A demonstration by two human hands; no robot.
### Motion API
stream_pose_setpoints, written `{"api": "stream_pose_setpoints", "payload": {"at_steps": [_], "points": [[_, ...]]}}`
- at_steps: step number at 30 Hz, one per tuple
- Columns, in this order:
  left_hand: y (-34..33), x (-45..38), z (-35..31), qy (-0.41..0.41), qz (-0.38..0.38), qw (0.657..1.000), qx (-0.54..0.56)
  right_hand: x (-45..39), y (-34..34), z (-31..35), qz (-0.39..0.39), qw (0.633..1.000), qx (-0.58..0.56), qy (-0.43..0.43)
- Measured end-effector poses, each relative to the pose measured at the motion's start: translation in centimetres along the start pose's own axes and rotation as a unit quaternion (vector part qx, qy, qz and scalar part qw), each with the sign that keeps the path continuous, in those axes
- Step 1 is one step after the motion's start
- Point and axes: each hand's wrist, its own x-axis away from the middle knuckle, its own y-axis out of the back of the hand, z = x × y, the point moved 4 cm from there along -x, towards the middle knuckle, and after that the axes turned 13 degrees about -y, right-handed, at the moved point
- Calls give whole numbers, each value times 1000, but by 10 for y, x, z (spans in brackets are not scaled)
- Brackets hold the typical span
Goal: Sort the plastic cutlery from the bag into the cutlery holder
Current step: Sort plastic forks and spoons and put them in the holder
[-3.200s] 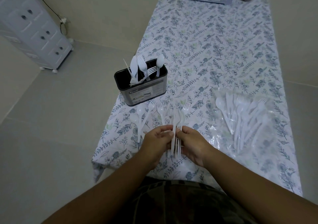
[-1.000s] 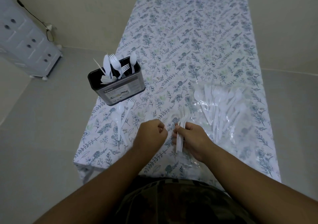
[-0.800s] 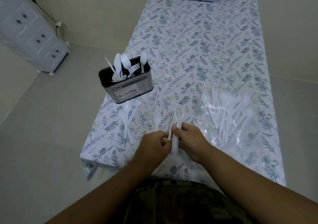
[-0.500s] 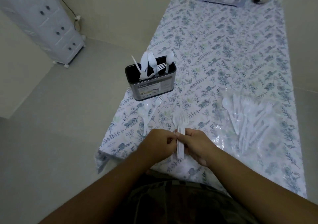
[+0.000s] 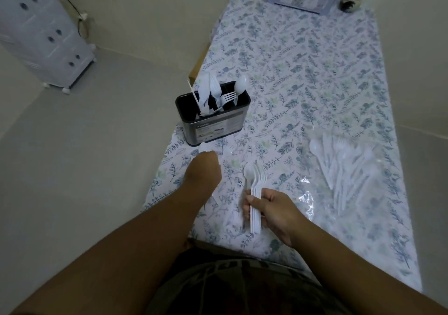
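Head view: risk no. 1 is the spoon bundle point(image 5: 255, 193) fanning or slipping. It is a stack of thin, smooth handles held only mid-length by the right hand point(image 5: 274, 209), fingers curled round it, bowls pointing away from the person. Risk no. 2: left hand point(image 5: 203, 171) reaches twd loose cutlery just in front of the cutlery holder point(image 5: 213, 118); a careless sweep could knock pieces off the near table edge. Left fingers are hidden behind the knuckles, so cannot tell their state. Remaining cutlery lies on the plastic bag point(image 5: 344, 169), well right of the holder.
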Motion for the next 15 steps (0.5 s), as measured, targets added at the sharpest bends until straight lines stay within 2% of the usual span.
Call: {"api": "stream_pose_setpoints", "payload": {"at_steps": [5,8,12,15], "points": [[-1,-1,-13,-21,-25,998,48,2,10,5,-20,999,-26,20],[5,11,-29,-25,-89,983,161,5,17,13,-33,998,-48,25],[4,37,-53,39,-72,938,336,5,25,26,-16,996,-79,31],[-2,55,-70,75,-44,879,469,6,29,34,7,995,-89,40]]}}
